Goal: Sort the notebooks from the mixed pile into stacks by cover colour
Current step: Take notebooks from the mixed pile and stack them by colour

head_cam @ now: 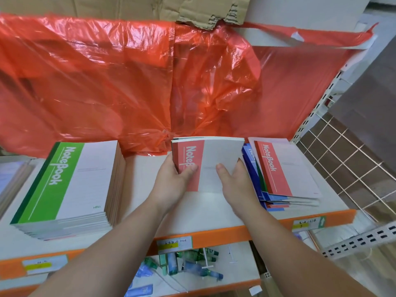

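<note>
So we've got both hands on the red stack point(216, 155), which sits on the shelf point(214, 217) right in the middle. Our left hand point(175, 181) grips its spine side, thumb on the red strip of the top cover and fingers wrapped round the edge. Our right hand point(235, 181) clamps the other side, thumb flat on the white part of the cover and fingers down along the page edges. The far end of the stack looks tipped up a bit; we honestly can't tell if the near end is resting on the shelf or lifted. Well off to the left of our left hand is the green stack point(70, 179), tall and fairly tidy, green cover on top. Just beside our right hand is the mixed pile point(285, 170), with a red notebook on top and blue and green ones fanned out underneath. Beyond both hands a crumpled red plastic sheet point(128, 82) hangs across the back, with torn cardboard point(203, 13) above it. Out past the right hand there's a wire grid point(342, 157). Under our forearms, the orange shelf edge carries labels point(174, 243), and a lower shelf point(242, 273) holds a scatter of small tubes point(188, 262).
</note>
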A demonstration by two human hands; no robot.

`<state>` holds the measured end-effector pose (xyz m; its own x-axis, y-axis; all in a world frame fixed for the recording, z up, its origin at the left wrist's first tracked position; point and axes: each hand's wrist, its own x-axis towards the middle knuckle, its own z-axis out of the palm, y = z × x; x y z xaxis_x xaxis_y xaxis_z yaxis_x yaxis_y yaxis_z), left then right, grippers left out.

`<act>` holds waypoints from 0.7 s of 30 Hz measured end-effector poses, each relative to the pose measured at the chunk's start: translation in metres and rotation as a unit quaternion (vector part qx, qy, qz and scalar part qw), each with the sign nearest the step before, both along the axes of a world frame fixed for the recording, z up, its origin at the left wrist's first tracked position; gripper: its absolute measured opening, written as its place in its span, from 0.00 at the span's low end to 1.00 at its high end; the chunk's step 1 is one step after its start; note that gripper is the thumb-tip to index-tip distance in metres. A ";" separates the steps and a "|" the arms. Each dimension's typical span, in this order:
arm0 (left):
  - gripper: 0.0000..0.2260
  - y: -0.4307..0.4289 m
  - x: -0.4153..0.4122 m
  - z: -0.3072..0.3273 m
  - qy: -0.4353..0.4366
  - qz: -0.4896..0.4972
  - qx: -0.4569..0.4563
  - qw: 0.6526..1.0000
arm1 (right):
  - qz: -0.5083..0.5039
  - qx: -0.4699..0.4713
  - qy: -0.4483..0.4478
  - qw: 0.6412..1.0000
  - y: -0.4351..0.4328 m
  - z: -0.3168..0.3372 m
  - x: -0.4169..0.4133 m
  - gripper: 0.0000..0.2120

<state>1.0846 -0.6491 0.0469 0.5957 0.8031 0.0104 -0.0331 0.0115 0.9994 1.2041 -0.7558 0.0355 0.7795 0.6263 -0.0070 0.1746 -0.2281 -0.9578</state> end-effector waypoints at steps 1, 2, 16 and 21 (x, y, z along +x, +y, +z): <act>0.13 0.001 0.000 0.001 0.002 0.002 0.009 1.000 | -0.006 -0.002 -0.010 1.000 0.000 0.001 0.000 0.08; 0.13 0.001 0.000 0.001 0.006 0.003 0.016 1.000 | -0.005 -0.005 -0.018 1.000 -0.001 0.002 0.000 0.09; 0.13 0.005 0.001 -0.013 0.055 0.008 0.021 0.998 | 0.040 -0.007 0.034 0.999 -0.003 -0.004 -0.004 0.10; 0.14 0.007 0.004 -0.014 0.064 0.018 0.014 0.998 | 0.038 -0.011 0.031 0.999 -0.001 -0.003 -0.002 0.09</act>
<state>1.0886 -0.6424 0.0331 0.5642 0.8246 -0.0411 0.0958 -0.0159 0.9953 1.2018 -0.7565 0.0325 0.7279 0.6823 -0.0675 0.1329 -0.2370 -0.9624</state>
